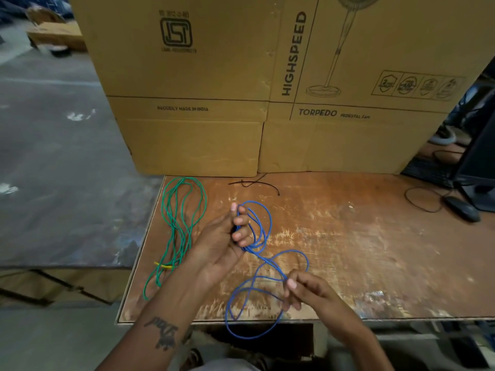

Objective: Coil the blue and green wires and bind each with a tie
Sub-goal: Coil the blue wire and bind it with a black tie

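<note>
The blue wire is in both my hands above the worn wooden table. My left hand grips a few small loops of it, fingers curled around them. My right hand pinches a looser stretch, whose big loops hang over the table's near edge. The green wire lies in long loops at the table's left side, with a yellow tie across its lower part. A black tie lies loose near the back of the table.
Large cardboard fan boxes stand along the table's back edge. A black mouse with its cable and a monitor base sit at the far right. The floor drops away left of the table.
</note>
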{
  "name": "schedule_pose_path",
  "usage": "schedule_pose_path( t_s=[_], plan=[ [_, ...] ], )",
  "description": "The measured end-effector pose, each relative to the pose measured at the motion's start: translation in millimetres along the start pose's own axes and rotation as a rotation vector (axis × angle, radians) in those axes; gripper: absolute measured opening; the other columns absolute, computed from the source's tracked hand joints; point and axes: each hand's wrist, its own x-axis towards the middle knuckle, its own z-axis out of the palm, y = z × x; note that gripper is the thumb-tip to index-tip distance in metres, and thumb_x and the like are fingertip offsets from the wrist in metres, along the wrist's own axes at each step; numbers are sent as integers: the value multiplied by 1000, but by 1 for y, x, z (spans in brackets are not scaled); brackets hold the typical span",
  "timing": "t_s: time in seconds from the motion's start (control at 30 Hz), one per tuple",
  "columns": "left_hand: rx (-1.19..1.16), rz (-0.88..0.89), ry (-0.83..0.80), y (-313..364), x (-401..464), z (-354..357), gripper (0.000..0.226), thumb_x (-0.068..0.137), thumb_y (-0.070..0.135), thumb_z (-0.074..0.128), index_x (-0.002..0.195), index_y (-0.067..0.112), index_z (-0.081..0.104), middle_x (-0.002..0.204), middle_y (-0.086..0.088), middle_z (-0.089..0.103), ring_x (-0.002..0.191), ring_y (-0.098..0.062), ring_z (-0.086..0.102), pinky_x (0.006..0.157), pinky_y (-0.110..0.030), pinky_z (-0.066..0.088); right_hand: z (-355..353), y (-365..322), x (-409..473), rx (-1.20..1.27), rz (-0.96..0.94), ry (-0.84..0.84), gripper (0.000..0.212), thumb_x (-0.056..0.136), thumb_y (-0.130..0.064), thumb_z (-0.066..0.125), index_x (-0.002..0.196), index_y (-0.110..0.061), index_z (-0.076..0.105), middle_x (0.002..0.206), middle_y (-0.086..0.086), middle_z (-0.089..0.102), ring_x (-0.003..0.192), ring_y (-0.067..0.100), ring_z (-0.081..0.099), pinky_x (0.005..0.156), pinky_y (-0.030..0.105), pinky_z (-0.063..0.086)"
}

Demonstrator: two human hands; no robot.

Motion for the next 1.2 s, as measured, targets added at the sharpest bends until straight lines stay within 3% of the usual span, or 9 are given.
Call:
schedule_pose_path(
  t_s=[0.17,0.27,0.37,0.5,0.63,0.73,0.87,1.0,1.2],
  plan=[
    [71,-41,-125,36,-9,2,23,105,29,44,89,16,54,62,9,41,40,-3,34,43,-19,29,-19,-2,7,391,187,49,35,94,-41,77,89,-10,64,58,0,32,37,7,26,40,20,20],
    [446,43,-130,28,-18,9,23,100,33,50,89,13,55,61,8,41,43,-4,31,46,-19,25,-17,-17,27,759,354,153,18,89,-17,78,92,-8,63,59,-6,30,31,4,21,33,19,10],
    [1019,152,-232,8,-27,6,28,106,33,47,87,18,60,61,12,48,50,-5,40,49,-19,34,-13,-42,47,1143,409,175,40,70,5,77,109,3,66,62,-7,41,33,8,32,31,22,23],
    [1386,319,-151,-17,-25,-12,30,107,33,48,85,21,64,66,7,62,56,-5,55,63,-29,47,-1,-78,63,703,274,382,38,97,-7,44,127,6,64,68,-3,50,41,7,34,38,19,26],
    [1311,347,-62,-36,-22,-22,28,107,30,48,84,24,63,68,6,68,51,-11,59,60,-28,49,32,-102,68,132,141,428,33,108,-8,43,122,15,63,66,-1,55,39,3,34,39,17,27],
    [1201,373,-13,-37,-18,-24,32,106,30,49,76,24,58,59,8,63,51,-7,56,56,-26,45,63,-106,61,-287,29,327,34,113,-28,40,134,-17,64,73,0,62,54,10,59,60,24,51],
    [724,211,74,-40,-15,-25,34,104,19,52,94,-13,60,70,1,63,60,-4,57,57,-18,45,83,-93,52,-782,-140,323,22,110,-25,49,120,-30,69,98,-1,49,84,12,58,79,31,51],
    [204,-53,71,-30,-18,-18,25,104,22,54,92,5,69,83,-5,70,71,-13,69,67,-24,56,104,-87,40,-478,-155,506,28,87,-20,85,102,-42,82,85,-8,75,78,4,73,75,21,55],
    [115,-196,173,-25,-17,-10,21,100,24,58,93,9,71,79,-1,72,63,-13,68,59,-28,55,108,-52,44,165,-87,684,40,76,-3,91,95,-9,57,72,14,78,55,9,64,64,28,50]
  ],
)
